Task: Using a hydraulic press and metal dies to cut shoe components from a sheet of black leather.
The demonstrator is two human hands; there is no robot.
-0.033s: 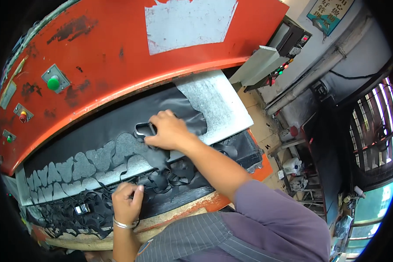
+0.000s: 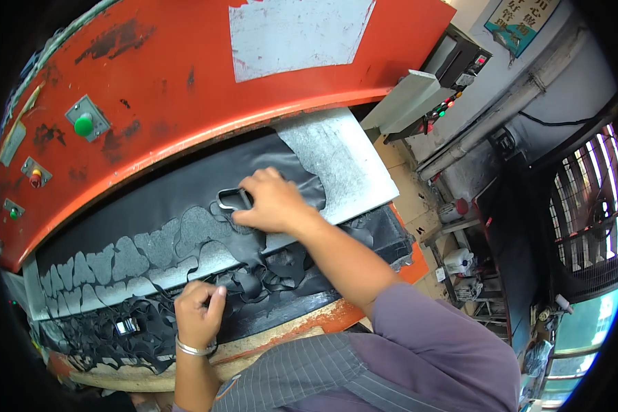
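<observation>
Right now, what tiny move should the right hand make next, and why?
Maybe nudge the metal ring squarely onto uncut black sheet: the right hand grips it beside the cut-out gaps, and smooth sheet lies just beyond.

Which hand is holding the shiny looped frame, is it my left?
No, the right hand grips the looped frame at the black sheet, while the left hand is apart from it, near dark scraps.

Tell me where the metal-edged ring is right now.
In the head view, the metal-edged ring is left of centre, its right end held by the right hand, at the cut edge of the black sheet.
</observation>
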